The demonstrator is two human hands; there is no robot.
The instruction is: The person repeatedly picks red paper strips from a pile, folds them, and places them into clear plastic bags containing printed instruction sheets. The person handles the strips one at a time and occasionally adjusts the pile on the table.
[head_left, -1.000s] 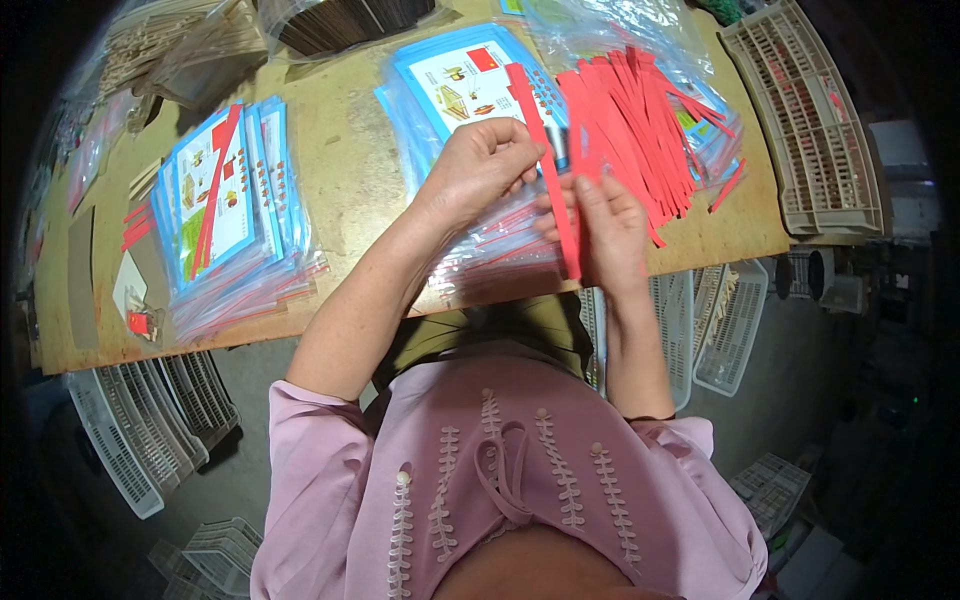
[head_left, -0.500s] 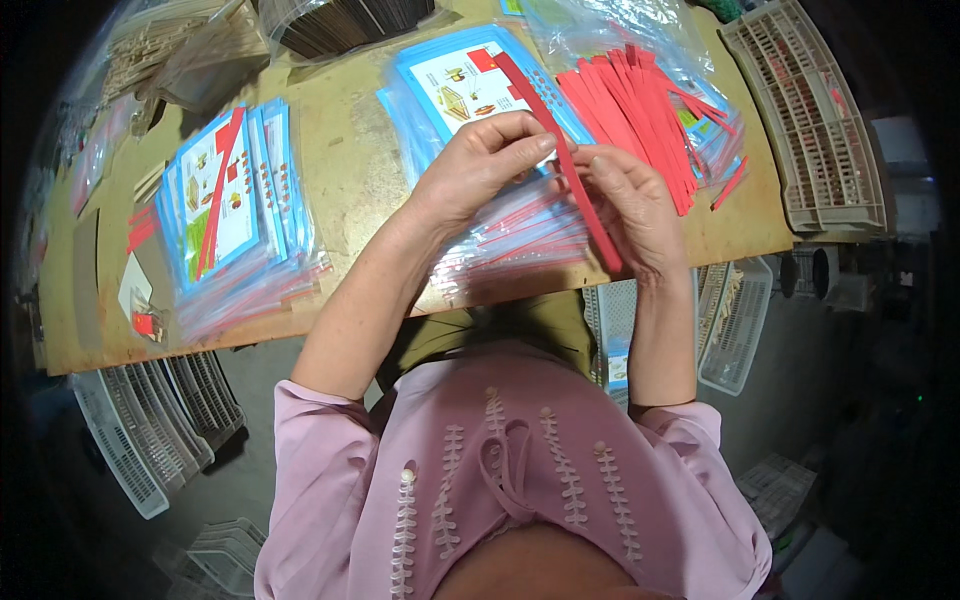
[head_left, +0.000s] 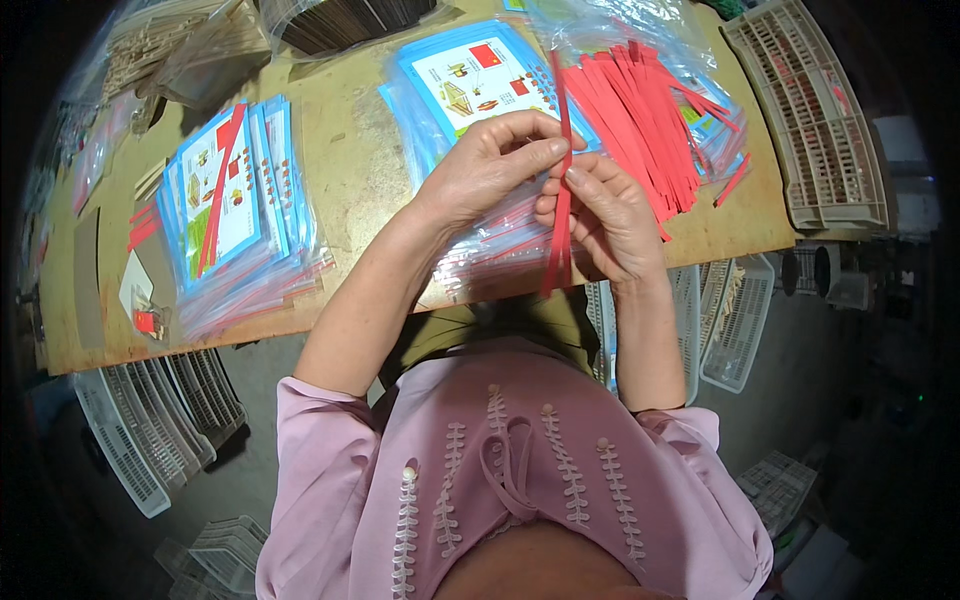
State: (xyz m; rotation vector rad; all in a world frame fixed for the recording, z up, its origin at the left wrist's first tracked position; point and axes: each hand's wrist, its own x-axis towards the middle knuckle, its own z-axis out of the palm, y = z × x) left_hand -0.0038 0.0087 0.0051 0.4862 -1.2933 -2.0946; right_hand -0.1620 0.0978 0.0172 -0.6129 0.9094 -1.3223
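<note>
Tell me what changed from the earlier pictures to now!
The red strips swung from slanting to nearly upright, their tops going right. Since the middle picture, the right hand moved left, toward the left hand. The left hand barely moved; both pinch the strips. The cards stayed put.

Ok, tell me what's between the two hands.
Narrow red strips, held at the fingertips of the left hand and right hand; the head view shows this.
</note>
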